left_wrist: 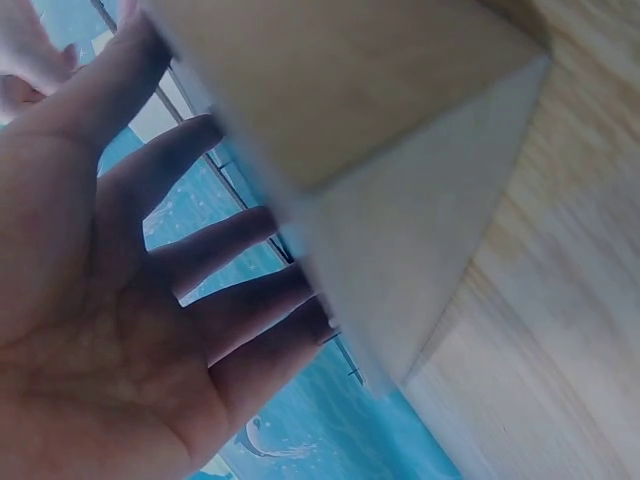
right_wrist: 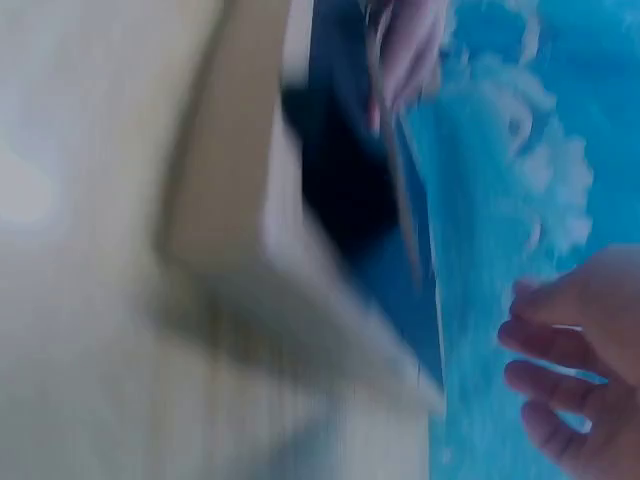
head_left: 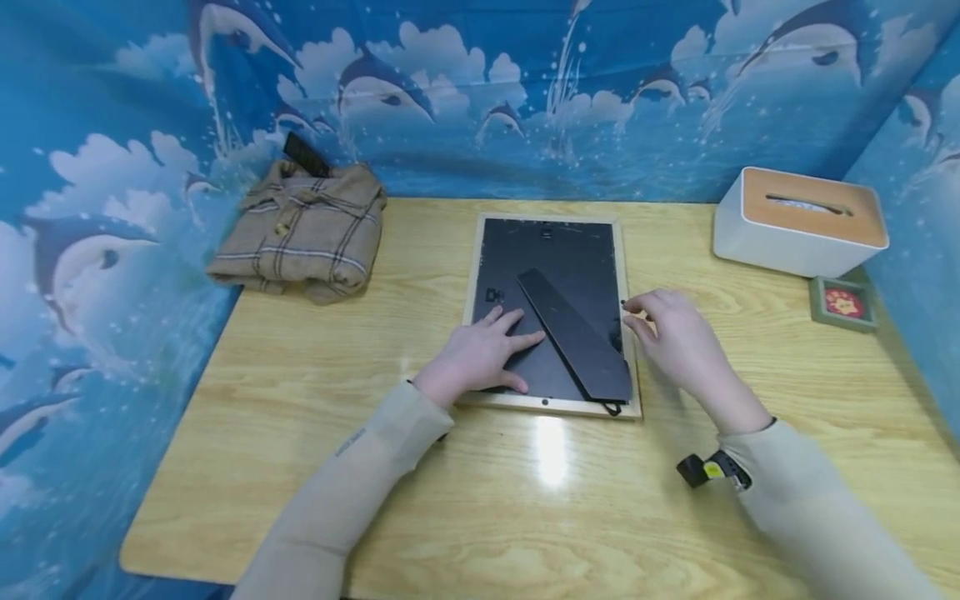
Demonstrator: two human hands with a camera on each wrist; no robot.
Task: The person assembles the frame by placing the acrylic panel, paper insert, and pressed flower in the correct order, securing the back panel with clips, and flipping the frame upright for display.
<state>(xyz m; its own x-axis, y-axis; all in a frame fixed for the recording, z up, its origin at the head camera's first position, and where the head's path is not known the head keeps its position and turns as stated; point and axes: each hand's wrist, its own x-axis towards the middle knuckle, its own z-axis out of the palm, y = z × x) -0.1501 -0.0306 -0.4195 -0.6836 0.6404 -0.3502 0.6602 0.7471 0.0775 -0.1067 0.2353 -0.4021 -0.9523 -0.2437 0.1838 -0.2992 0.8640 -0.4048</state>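
Observation:
A picture frame (head_left: pixel 551 404) with a pale wooden rim lies face down, its black backing board (head_left: pixel 566 237) upward. A black easel stand (head_left: pixel 573 337) slants across the board, with a small black loop by its lower end. My left hand (head_left: pixel 480 354) rests on the lower left of the backing with its fingers spread; its palm (left_wrist: pixel 100 350) shows in the left wrist view. At the frame's right edge, my right hand (head_left: pixel 675 333) has loosely bent fingers and thumb beside a small dark fastener (head_left: pixel 623 303). In the blurred right wrist view, the right fingers (right_wrist: pixel 550 345) appear to hold nothing.
A folded plaid garment (head_left: pixel 307 237) lies at the back left of the wooden table (head_left: pixel 300 467). At the back right stand a white tissue box (head_left: pixel 780 242) with a wooden lid and a small green square dish (head_left: pixel 821 308). Dolphin-printed cloth (head_left: pixel 450 92) hangs behind.

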